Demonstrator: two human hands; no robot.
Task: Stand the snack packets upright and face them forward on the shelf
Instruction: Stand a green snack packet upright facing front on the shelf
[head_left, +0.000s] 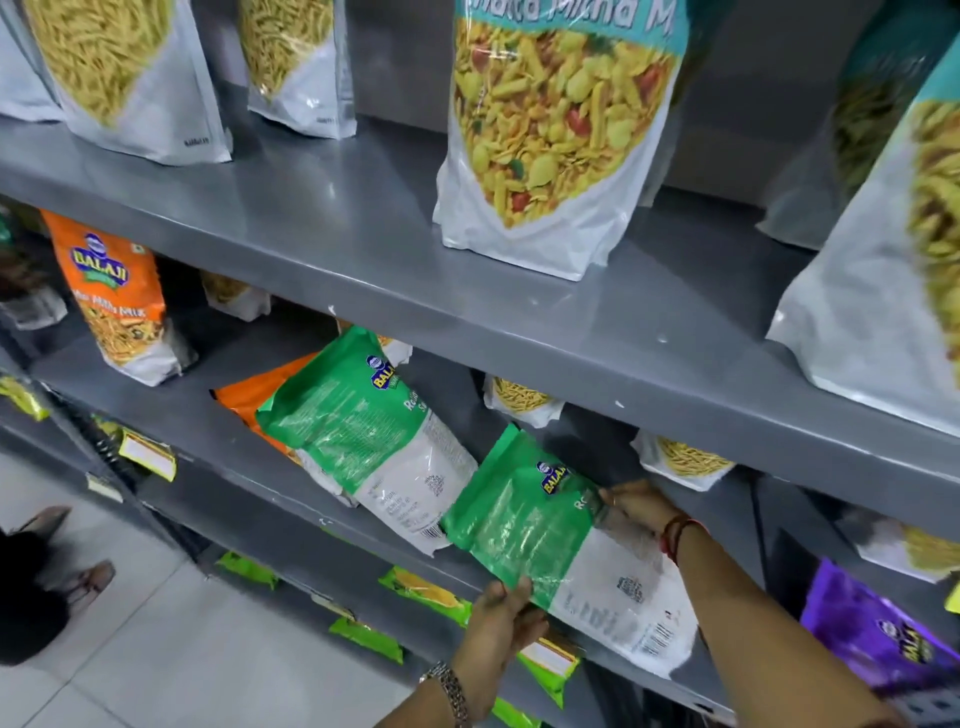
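Observation:
A green and white snack packet (540, 525) lies flat on the grey middle shelf (218, 431), back side up with its barcode showing. My left hand (501, 618) grips its near edge from below. My right hand (636, 506) holds its far edge, reaching in under the upper shelf. A second green and white packet (358, 431) lies flat to the left, partly over an orange packet (249, 395). Further left an orange packet (122, 301) stands upright, facing forward.
The upper shelf (363, 249) carries tall upright white packets, one a mixed snack (550, 140). Small white packets (685, 460) stand at the back of the middle shelf. A purple packet (872, 639) lies lower right. Green packets and price tags (150, 454) line lower shelves. Someone's feet show at left.

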